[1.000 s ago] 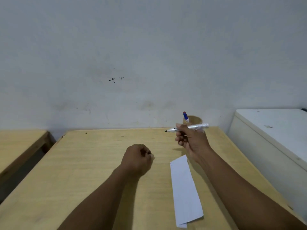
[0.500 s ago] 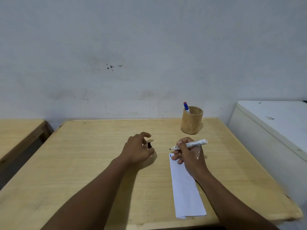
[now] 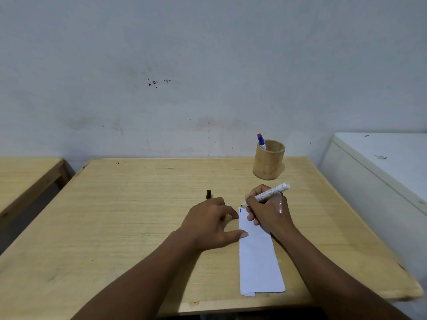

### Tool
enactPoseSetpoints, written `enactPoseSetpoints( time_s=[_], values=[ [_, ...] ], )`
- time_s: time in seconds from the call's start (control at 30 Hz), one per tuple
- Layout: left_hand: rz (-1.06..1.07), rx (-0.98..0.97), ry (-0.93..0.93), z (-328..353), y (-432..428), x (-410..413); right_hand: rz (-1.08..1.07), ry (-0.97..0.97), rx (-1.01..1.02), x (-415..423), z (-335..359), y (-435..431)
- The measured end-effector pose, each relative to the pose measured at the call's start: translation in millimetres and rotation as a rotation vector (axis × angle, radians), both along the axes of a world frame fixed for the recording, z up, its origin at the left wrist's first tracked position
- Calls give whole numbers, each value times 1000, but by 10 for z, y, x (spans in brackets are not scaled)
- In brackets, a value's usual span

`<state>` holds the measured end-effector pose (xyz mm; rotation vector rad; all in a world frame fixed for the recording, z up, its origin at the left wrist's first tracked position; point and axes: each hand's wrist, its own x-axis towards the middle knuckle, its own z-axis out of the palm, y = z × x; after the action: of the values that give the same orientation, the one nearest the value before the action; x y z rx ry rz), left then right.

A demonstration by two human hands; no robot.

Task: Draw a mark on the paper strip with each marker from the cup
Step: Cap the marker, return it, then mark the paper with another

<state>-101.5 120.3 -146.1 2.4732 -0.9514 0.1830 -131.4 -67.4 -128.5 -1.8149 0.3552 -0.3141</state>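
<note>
A white paper strip (image 3: 258,262) lies lengthwise on the wooden table (image 3: 129,209), with a small blue mark at its far left corner. My right hand (image 3: 269,212) grips a white uncapped marker (image 3: 271,193), its black tip touching the strip's far end. My left hand (image 3: 212,224) rests flat, fingers spread, thumb pressing the strip's left edge. The marker's black cap (image 3: 209,194) lies on the table just beyond my left hand. A bamboo cup (image 3: 268,162) at the back right holds a blue-capped marker (image 3: 261,141).
A white cabinet (image 3: 381,172) stands close to the table's right edge. A second wooden table (image 3: 25,174) sits to the left across a narrow gap. A bare wall runs behind.
My right hand came down from near the cup and brought the marker tip onto the strip. My left hand let go of the black cap, opened, and moved right onto the strip's edge.
</note>
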Motion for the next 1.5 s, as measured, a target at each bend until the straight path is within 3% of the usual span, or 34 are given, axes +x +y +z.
enactPoseSetpoints(
  time_s=[0.1,0.8,0.97,1.17,1.23,1.37,1.5],
  values=[
    [-2,2,-10,-11,-4,4,-5,1,-72,-28,-14,-1],
    [-63,2,-58,-40,-5,12,-8,52,-83,-4,-11,24],
    [-54,-13,-81,-41,-15,3,-172,10,310,44,81,-73],
    [166,-306,-132,-2,43,132,-281,-24,769,194,389,-199],
    [238,-234,-132,78,88,265,-245,-44,780,267,548,-259],
    [262,-7,48,202,167,494,-77,15,726,356,808,-341],
    [299,-6,71,159,144,630,-1,33,757,372,929,-383]
  ],
)
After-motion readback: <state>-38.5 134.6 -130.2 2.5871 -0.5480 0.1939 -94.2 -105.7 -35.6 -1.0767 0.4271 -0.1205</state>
